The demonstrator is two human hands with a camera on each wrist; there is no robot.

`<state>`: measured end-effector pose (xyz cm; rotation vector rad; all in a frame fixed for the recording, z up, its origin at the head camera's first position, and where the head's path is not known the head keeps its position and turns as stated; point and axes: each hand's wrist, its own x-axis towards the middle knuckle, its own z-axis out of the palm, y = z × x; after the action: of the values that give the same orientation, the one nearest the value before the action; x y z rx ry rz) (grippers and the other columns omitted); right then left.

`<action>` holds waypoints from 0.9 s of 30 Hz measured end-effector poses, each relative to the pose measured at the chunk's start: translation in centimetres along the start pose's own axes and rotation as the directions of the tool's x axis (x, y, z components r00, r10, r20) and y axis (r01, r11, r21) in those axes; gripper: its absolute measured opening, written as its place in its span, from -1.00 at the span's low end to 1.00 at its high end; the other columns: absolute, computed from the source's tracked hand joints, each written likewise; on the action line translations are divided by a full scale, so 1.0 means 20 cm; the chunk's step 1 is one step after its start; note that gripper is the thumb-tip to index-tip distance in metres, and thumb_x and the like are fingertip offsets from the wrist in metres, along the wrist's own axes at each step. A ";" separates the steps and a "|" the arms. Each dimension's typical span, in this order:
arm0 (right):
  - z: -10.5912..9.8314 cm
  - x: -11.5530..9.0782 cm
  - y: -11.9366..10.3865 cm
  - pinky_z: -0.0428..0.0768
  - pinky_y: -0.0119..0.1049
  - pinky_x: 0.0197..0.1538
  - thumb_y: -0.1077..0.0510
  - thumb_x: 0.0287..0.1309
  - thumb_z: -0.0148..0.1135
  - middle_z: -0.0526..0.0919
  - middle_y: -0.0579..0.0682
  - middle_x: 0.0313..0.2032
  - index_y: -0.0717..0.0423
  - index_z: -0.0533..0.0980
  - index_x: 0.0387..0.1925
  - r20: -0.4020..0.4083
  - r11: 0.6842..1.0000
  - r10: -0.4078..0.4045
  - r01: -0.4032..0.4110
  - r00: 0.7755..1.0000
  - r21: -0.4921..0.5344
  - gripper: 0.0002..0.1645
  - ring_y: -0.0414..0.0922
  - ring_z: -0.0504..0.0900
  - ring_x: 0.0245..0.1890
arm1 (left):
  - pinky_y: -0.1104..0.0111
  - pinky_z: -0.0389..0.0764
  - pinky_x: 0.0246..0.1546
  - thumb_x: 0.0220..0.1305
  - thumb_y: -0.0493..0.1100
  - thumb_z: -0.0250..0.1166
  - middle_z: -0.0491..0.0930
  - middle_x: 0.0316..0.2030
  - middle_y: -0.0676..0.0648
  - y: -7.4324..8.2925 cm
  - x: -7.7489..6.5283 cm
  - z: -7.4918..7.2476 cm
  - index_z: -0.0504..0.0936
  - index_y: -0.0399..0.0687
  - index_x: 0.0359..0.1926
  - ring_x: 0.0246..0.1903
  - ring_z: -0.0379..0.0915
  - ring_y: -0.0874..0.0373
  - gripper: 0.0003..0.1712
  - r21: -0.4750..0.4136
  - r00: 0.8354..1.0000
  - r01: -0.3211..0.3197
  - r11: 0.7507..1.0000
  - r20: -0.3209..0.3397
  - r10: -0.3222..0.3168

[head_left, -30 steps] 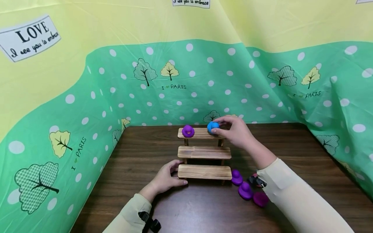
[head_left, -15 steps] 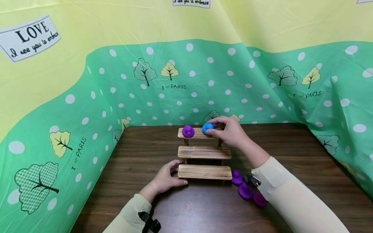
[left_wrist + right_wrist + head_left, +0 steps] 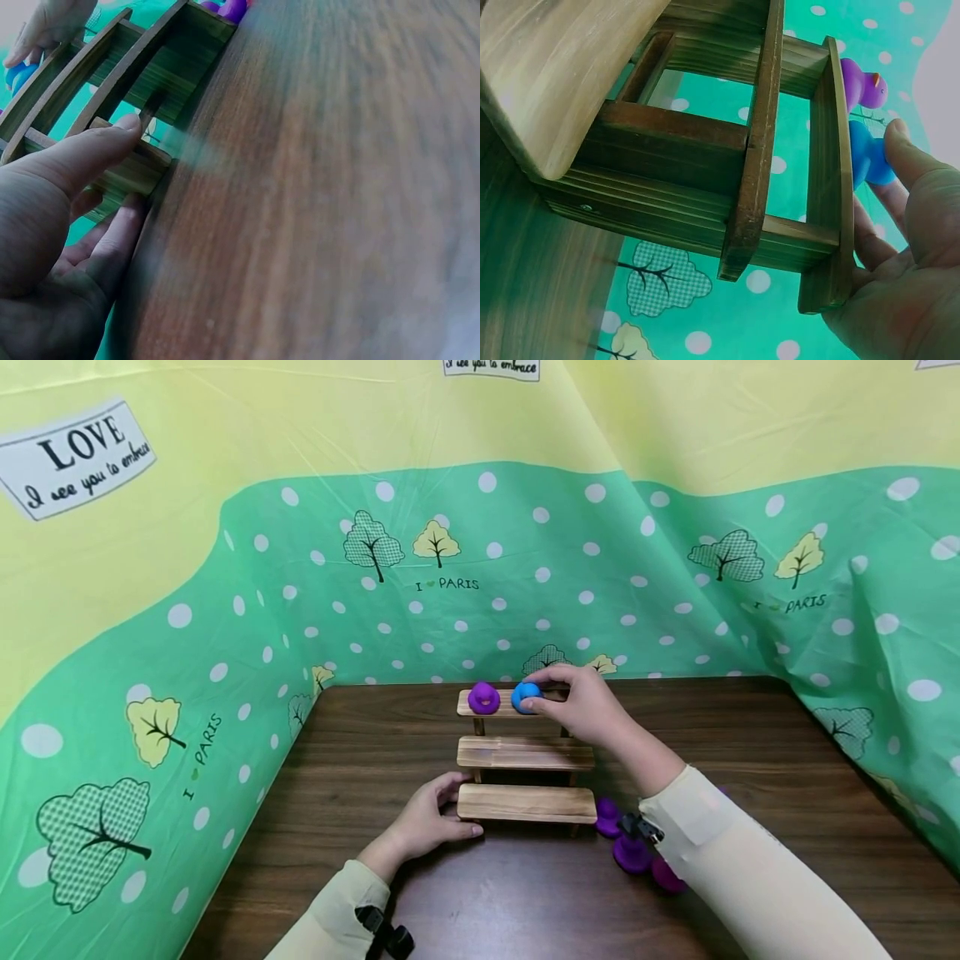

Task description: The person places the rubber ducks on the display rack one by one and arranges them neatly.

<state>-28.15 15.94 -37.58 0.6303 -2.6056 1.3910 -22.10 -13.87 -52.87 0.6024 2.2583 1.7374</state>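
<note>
At the top shelf (image 3: 506, 703), I have the blue duck (image 3: 525, 696) pinched between thumb and fingers of the right hand (image 3: 590, 703), forearm (image 3: 654, 758) slanting inward, just beside a purple duck (image 3: 483, 697). Left hand (image 3: 426, 816) grips the low left end of the wooden stand (image 3: 525, 752), thumb in front. Purple toys (image 3: 632, 855) near the sleeve (image 3: 750, 860).

Can't fully see the blue duck (image 3: 520, 696) behind the right hand (image 3: 588, 702), atop the wooden stand (image 3: 527, 803). Nor a purple piece (image 3: 666, 875) under the sleeve (image 3: 750, 852), right of the stand.
</note>
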 end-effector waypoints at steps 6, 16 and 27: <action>0.00 0.00 0.01 0.77 -0.23 -0.04 0.02 0.21 0.57 0.72 -0.06 -0.08 0.01 0.73 -0.01 0.004 1.000 -0.006 0.006 1.000 0.006 -0.65 -0.08 0.74 -0.10 | 0.33 0.74 0.01 0.00 -0.36 0.68 0.65 0.08 -0.14 0.01 0.00 0.00 0.46 -0.25 0.36 0.06 0.60 0.05 -0.11 0.005 1.000 0.012 1.000 -0.002 -0.012; 0.01 -0.01 0.01 0.77 -0.20 0.00 0.02 0.21 0.56 0.70 -0.06 -0.05 -0.01 0.72 0.00 -0.002 1.000 0.002 -0.002 1.000 -0.004 -0.65 -0.08 0.73 -0.06 | 0.34 0.73 0.01 0.01 -0.37 0.67 0.65 0.07 -0.14 0.02 0.00 0.01 0.47 -0.22 0.35 0.08 0.59 0.03 -0.12 -0.003 0.999 0.032 0.999 -0.009 -0.032; -0.01 -0.02 0.01 0.75 -0.14 0.04 -0.02 0.19 0.57 0.71 -0.05 0.04 -0.02 0.71 0.09 0.005 0.999 0.021 -0.020 1.000 -0.032 -0.56 -0.08 0.73 0.00 | 0.34 0.74 0.01 0.01 -0.37 0.67 0.65 0.07 -0.14 0.01 0.00 0.01 0.47 -0.24 0.35 0.07 0.59 0.02 -0.13 -0.004 1.000 0.024 1.000 -0.009 -0.024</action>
<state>-27.92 16.34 -37.63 0.6055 -2.6401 1.3522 -21.93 -13.70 -52.68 0.5655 2.2575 1.7365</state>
